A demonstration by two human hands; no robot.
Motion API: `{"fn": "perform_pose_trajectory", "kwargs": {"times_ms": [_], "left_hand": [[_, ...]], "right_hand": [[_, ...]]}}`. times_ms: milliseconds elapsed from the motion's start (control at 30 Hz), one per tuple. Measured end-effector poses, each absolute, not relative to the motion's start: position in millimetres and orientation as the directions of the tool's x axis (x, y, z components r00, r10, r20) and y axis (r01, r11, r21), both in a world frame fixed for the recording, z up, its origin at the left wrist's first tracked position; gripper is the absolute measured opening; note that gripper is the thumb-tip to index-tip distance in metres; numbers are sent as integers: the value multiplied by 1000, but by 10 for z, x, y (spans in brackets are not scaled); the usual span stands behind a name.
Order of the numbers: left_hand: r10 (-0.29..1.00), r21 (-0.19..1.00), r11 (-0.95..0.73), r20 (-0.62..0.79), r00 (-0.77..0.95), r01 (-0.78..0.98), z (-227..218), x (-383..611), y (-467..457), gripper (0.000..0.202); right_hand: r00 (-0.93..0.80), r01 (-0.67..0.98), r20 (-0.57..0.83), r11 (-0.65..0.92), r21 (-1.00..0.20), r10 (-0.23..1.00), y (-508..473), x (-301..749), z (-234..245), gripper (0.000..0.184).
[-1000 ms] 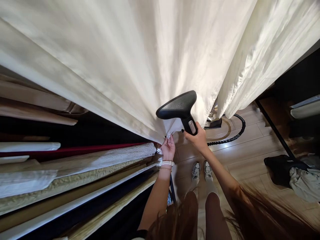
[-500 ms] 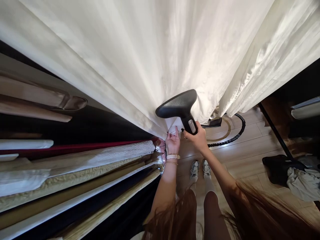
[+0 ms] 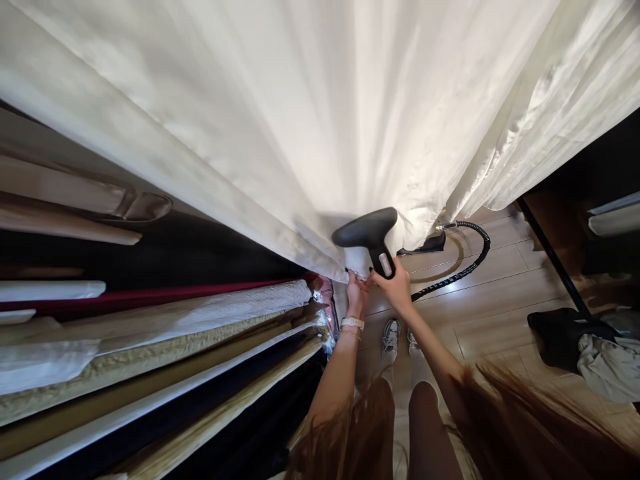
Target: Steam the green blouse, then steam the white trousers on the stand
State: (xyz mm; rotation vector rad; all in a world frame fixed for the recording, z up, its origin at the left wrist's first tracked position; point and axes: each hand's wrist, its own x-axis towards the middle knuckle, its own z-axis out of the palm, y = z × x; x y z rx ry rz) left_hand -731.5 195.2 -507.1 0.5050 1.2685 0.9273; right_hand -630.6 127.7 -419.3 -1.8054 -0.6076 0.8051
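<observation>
From the head camera, the right hand (image 3: 395, 288) has its fingers closed round the handle of a black garment steamer (image 3: 367, 230), which has dropped lower against the cream curtain (image 3: 280, 120); the left hand's fingers (image 3: 354, 280) pinch the hem just beside it, above the wooden floor (image 3: 493, 320)

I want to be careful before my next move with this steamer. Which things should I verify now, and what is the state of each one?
Right hand firm on the garment steamer: ok, wrapped around the handle.
Left hand holding the white curtain: cannot tell, it is at the lower edge but the pinch is unclear.
Left hand away from the steamer head: not ok, it sits close below it.
Black hose free of kinks: ok, in a loose curve over the wood floor.
Steam output: cannot tell, none is visible.
</observation>
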Motion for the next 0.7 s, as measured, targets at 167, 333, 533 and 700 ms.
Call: {"fn": "perform_pose_trajectory", "kwargs": {"times_ms": [167,333,533,700], "left_hand": [[800,756,576,-599,25,-312,-5083,-7359,1920,46],[785,743,603,-618,48,-291,-5025,-7395,1931,55],[807,714,569,-580,111,-409,-4862,-7394,1918,59],[842,755,536,-511,173,-378,-4749,-7398,1881,68]], "right_hand": [[622,14,-300,-393,-919,723,1144,-6437,-4462,37],[622,35,-317,-430,-902,716,1066,-6486,-4624,36],[642,53,-319,-455,-889,697,1059,-6487,-4744,37],[645,43,-343,-480,-876,683,1027,-6508,-4850,37]]}}
